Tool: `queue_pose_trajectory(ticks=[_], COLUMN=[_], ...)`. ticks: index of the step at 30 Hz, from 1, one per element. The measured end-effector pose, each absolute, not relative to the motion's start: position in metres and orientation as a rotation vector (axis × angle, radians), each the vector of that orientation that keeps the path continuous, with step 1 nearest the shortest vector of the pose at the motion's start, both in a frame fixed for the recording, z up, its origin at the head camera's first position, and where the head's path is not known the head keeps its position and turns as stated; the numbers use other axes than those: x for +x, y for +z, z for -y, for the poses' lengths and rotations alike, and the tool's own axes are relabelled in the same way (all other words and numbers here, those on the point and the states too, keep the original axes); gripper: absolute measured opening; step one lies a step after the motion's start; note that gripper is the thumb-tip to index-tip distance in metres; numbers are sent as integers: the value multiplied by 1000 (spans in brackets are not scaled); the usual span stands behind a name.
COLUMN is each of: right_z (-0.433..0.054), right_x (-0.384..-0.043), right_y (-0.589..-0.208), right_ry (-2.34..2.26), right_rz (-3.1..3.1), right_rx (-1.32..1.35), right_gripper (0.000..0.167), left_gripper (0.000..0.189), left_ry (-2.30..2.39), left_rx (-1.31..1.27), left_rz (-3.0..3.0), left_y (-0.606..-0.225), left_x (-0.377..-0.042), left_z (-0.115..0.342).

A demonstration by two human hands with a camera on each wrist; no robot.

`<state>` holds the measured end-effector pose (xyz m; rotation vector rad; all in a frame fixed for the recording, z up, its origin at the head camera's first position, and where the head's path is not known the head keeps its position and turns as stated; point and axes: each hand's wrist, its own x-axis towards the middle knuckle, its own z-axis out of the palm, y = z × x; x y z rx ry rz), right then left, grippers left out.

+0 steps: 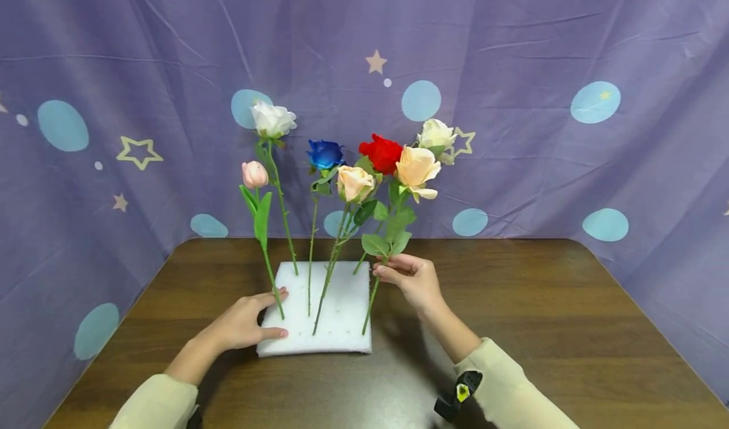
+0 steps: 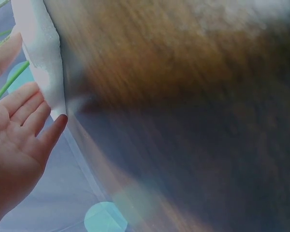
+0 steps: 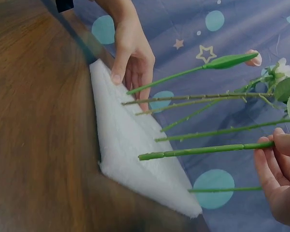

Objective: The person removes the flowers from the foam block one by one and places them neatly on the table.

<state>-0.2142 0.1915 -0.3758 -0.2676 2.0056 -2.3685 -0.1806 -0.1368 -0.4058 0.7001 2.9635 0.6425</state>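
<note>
White foam on brown table, purple curtain behind

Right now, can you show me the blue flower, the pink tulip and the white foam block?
Blue flower (image 1: 325,155), head view: on its petals.
Pink tulip (image 1: 255,174), head view: on its bloom.
White foam block (image 1: 344,305), head view: on its bare top.

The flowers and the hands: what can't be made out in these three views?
Head: part of the red rose, hidden behind the larger peach rose.
Right wrist: the upper end of the stem the right hand holds, beyond the right edge.
Left wrist: part of the left hand, cut off by the left edge; the grain of the table, blurred.
</note>
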Motion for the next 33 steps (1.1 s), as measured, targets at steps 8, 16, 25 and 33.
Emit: queue_pose_trajectory(ticks=[8,16,25,33], right_z=[-212,-225,-240,-254], right_x=[-212,-209,-210,-208], right_y=[-383,-385,-386,-388], right_ry=[-2324,-2317,-2289,-2221], right_rz=[-2076,-2111,-2138,-2211], right_rx=[-204,-189,-216,-146], right_gripper=[27,19,23,21], left_gripper=[75,76,75,75], left_ry=[644,656,643,642], left_rx=[707,694,696,689], left_rz=[-2969,-2957,-2970,-2971], left_y=[-407,-405,-407,-408], left_x=[-180,-180,-181,-180], left_z=[137,136,137,137])
